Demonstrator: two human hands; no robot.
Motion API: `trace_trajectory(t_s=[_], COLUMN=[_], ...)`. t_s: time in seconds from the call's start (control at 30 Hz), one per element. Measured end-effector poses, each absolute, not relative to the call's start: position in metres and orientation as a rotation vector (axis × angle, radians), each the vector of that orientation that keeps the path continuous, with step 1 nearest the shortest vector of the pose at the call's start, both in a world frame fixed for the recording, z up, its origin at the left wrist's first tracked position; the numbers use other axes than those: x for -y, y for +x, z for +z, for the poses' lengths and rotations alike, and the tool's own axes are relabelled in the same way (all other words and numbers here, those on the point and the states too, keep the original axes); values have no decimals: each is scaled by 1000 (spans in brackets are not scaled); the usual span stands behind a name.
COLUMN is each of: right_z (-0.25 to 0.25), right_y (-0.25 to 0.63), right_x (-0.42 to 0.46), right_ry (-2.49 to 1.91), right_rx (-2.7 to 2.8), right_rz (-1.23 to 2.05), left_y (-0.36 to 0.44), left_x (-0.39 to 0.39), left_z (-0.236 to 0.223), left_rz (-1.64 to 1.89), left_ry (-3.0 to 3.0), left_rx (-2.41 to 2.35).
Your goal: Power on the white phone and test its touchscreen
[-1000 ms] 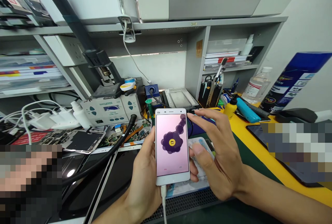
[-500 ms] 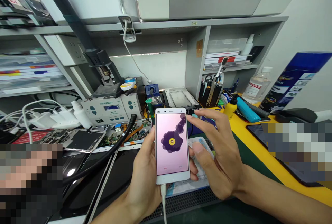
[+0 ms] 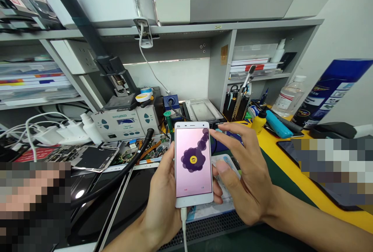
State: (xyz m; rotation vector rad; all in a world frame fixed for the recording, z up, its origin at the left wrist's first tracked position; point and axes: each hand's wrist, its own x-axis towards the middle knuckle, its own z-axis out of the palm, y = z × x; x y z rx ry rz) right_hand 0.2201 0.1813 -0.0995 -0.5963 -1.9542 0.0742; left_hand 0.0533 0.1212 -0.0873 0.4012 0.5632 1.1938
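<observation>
A white smartphone (image 3: 194,184) stands upright in the middle of the head view, its lit pink screen showing a dark purple flower shape with a yellow centre. My left hand (image 3: 164,189) is wrapped round it from the left and behind, with fingertips showing at its right edge. A white charging cable (image 3: 184,224) is plugged into the bottom of the phone and runs down out of view. To the phone's right, my right hand (image 3: 247,170) hovers with fingers apart and holds nothing. Its index fingertip is close to the upper right edge of the screen.
Left lie dark glass panels (image 3: 136,189), a black hose (image 3: 128,176) and an open circuit-board tray (image 3: 151,147), below a grey soldering station (image 3: 125,121). Right stand a yellow bottle (image 3: 258,121), a clear bottle (image 3: 288,96) and a blue spray can (image 3: 329,88). A shelf (image 3: 180,29) spans the back.
</observation>
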Motion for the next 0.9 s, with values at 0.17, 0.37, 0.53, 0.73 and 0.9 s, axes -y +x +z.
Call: trace_trajectory(t_s=[0.17, 0.37, 0.53, 0.73, 0.9], right_z=[-101, -99, -97, -90, -94], right_y=[221, 221, 222, 221, 222], right_x=[-182, -182, -181, -177, -173], right_ry=[-590, -572, -515, -432, -364], right_rx=[1968, 1960, 1932, 1914, 1918], right_rz=[69, 20, -4, -75, -72], left_y=[53, 53, 54, 55, 54], left_x=[-122, -122, -122, -122, -122], left_z=[-88, -88, -86, -82, -83], left_rz=[1178, 1184, 1200, 1199, 1264], left_ry=[391, 381, 413, 456, 380], left_rx=[-565, -571, -600, -591, -622])
